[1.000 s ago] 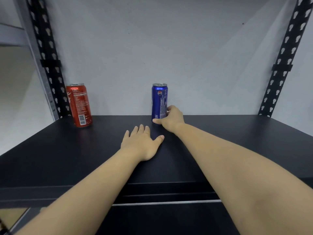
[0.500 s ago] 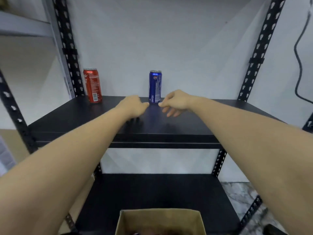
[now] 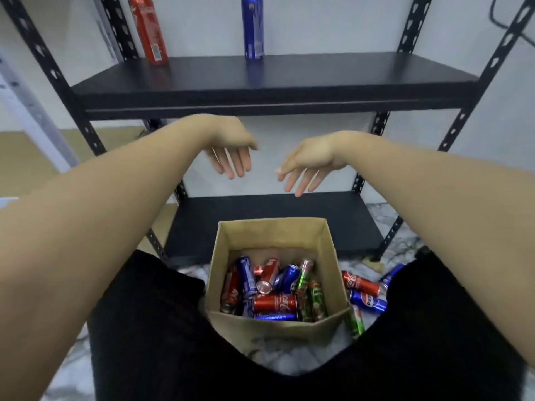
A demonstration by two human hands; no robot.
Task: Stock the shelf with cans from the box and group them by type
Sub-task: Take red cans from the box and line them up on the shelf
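Observation:
A red can (image 3: 148, 28) stands at the back left of the black upper shelf (image 3: 318, 73), and a blue can (image 3: 253, 27) stands near its middle. On the floor between my knees sits an open cardboard box (image 3: 231, 235) holding several red, blue and green cans (image 3: 273, 302). My left hand (image 3: 231, 149) and my right hand (image 3: 309, 160) hang in the air below the upper shelf and above the box. Both have their fingers pointing down, loose, and hold nothing.
A lower black shelf (image 3: 347, 224) lies just behind the box. Loose red, blue and green cans (image 3: 366, 293) lie on the marble floor right of the box. Black perforated uprights (image 3: 492, 62) frame the shelves. My black-clad legs (image 3: 150, 328) flank the box.
Both hands have left the upper shelf and dropped toward the box, the right one having let go of the blue can. The view has tilted down, bringing the box fully into sight.

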